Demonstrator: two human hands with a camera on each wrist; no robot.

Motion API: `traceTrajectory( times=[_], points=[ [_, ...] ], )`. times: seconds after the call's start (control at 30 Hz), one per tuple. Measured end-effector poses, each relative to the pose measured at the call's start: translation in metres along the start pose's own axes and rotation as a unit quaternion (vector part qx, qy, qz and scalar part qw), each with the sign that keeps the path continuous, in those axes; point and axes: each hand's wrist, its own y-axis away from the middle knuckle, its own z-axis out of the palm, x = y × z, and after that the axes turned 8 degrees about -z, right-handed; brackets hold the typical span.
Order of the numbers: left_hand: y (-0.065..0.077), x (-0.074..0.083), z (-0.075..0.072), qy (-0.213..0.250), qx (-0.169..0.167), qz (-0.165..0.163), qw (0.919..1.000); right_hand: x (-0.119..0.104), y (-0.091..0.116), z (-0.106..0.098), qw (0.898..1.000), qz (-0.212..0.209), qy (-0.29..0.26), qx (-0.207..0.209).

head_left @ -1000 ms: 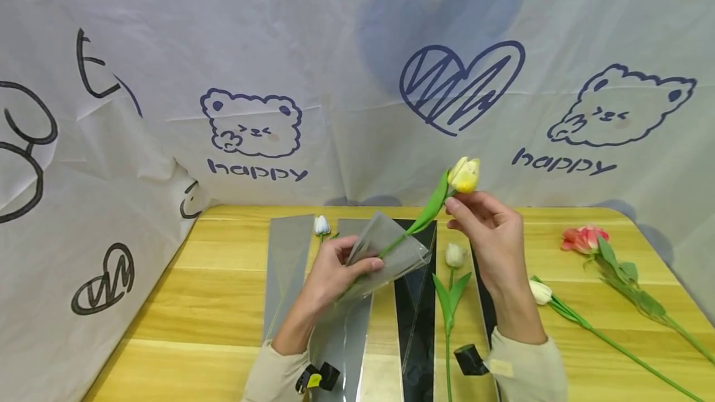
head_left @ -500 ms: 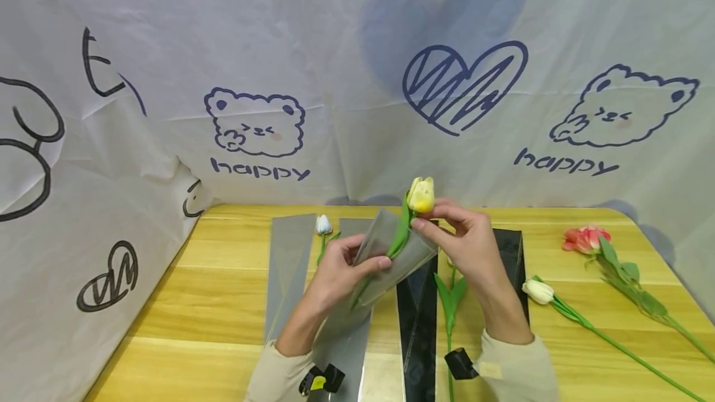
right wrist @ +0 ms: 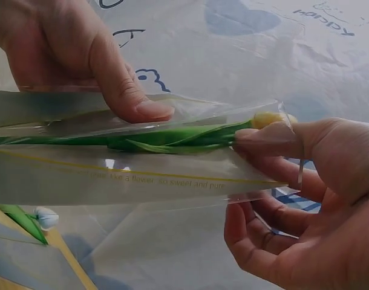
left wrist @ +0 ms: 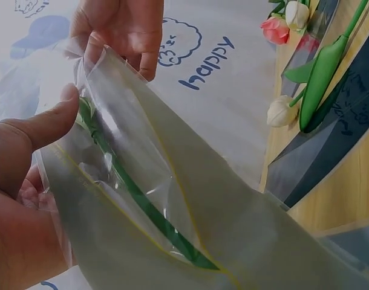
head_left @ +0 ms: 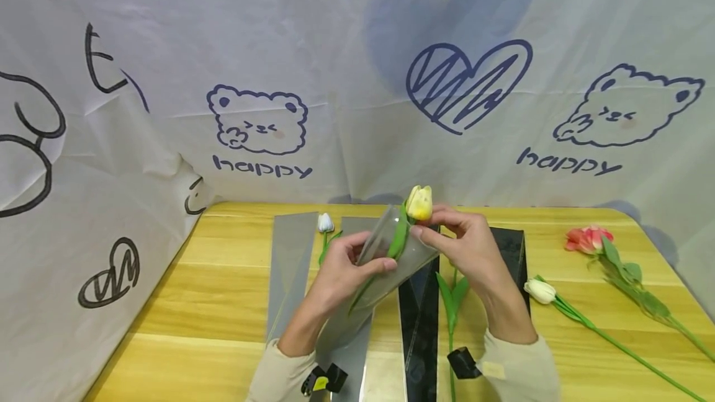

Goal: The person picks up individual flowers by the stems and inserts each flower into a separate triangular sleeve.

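Note:
A yellow tulip [head_left: 420, 202] slants up out of the mouth of a clear and grey plastic flower sleeve [head_left: 371, 293]. The left hand [head_left: 341, 275] grips the sleeve between thumb and fingers. In the right wrist view, the right hand [right wrist: 342, 199] pinches the tulip just below its bloom, at the sleeve's mouth. Most of the green stem [left wrist: 133, 193] and the leaf [right wrist: 172, 138] lie inside the sleeve, seen through its clear front. The left fingers behind the sleeve are mostly hidden.
Grey sleeves [head_left: 292, 247] and black sleeves [head_left: 420, 352] lie on the wooden table [head_left: 206, 290]. A blue-white tulip [head_left: 326, 223] is at the back, and a white tulip [left wrist: 281, 112] is under the right forearm. Another white tulip [head_left: 540, 291] and a pink flower [head_left: 589, 239] lie right.
The right hand has brought the yellow tulip left and down, so its stem and leaf sit deeper in the sleeve. The left hand has stayed nearly in place on the sleeve.

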Motion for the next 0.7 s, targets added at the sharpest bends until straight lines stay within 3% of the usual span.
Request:
traceTrajectory(
  times=[0.27, 0.5, 0.7],
  points=[
    [-0.0007, 0.0013, 0.0023, -0.014, 0.005, 0.014, 0.9998, -0.0036, 0.0, 0.0022, 0.999, -0.002, 0.041, -0.031],
    [-0.0007, 0.0018, 0.0043, -0.019, 0.009, 0.012, 0.9997, -0.0034, -0.001, 0.0068, 0.998, -0.001, 0.039, -0.049],
    [-0.0003, 0.0013, 0.0045, 0.004, 0.017, 0.004, 0.9998, -0.0039, 0.0001, 0.0059, 0.997, 0.009, 0.044, -0.058]
  ],
)
